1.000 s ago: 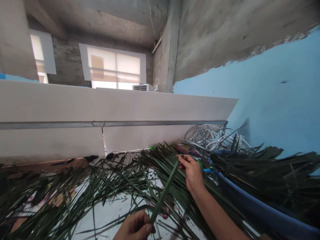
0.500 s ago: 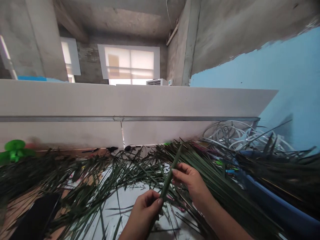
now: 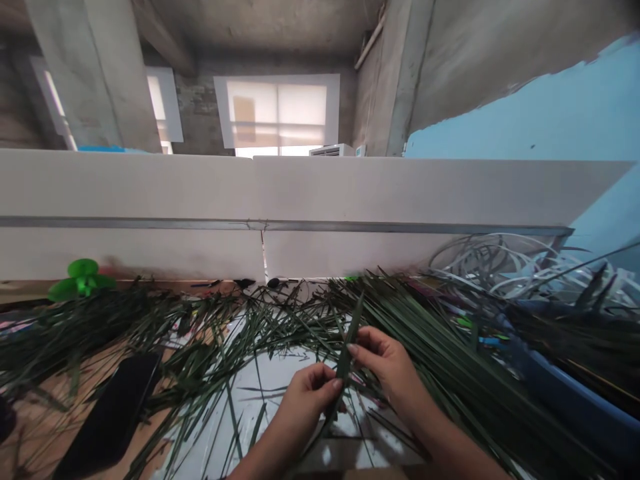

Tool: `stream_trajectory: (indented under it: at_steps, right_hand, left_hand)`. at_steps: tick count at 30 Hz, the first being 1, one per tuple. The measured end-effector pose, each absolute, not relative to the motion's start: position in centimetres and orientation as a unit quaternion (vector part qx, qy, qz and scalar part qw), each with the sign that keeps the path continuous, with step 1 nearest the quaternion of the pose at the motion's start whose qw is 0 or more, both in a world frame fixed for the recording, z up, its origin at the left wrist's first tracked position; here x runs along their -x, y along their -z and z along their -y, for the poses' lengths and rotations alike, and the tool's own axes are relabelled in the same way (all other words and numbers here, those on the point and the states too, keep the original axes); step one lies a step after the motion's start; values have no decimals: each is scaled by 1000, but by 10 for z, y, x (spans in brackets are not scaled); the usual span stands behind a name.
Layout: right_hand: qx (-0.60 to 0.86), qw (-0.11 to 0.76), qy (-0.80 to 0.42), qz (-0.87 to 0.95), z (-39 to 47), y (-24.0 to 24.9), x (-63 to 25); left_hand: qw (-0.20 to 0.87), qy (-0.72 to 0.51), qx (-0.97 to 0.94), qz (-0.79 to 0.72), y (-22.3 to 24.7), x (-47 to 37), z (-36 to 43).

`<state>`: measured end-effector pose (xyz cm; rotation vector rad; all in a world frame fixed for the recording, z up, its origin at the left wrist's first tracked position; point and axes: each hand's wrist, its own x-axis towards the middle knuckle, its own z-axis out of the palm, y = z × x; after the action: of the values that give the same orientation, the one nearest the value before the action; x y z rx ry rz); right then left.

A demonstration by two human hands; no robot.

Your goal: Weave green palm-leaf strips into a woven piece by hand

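A narrow green leaf strip [image 3: 356, 319] stands up at a slant between my two hands, its pointed end upward. My left hand [image 3: 313, 399] pinches it low down, thumb against the curled fingers. Slightly higher and to the right, my right hand [image 3: 383, 360] holds the strip's edge between thumb and fingers. Below them is a white surface [image 3: 280, 373] scattered with thin leaf pieces. A thick bundle of long green leaves [image 3: 440, 353] lies just to the right of my right hand.
A black phone [image 3: 113, 413] lies on the brown tabletop at left, near a heap of leaf scraps [image 3: 95, 320]. Behind stands a green fan-shaped object [image 3: 83, 280] before a white partition [image 3: 350, 193]. At right are a blue container [image 3: 575, 393] and coiled white strips [image 3: 480, 263].
The view has shifted, so the surroundings sit farther right. Both hands still pinch the strip, which now stands more upright, with the hands slightly closer together.
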<state>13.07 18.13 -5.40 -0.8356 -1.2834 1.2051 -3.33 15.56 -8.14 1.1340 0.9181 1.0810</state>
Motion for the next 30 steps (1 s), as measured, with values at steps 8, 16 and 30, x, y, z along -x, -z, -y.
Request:
stream_trajectory:
  at_steps: [8,16,30]
  right_hand:
    - [377,636,-475,477,-195,41,-162]
    - [389,673,-466,423,-202,37,-170]
    - [398,669,-478,407,-207,43,-171]
  left_hand:
    - [689,-415,-470,-363,82,35,-152]
    - [693,-438,-472,-325,83,33,-153]
    - [705,-438,-472,-296,92,34,-157]
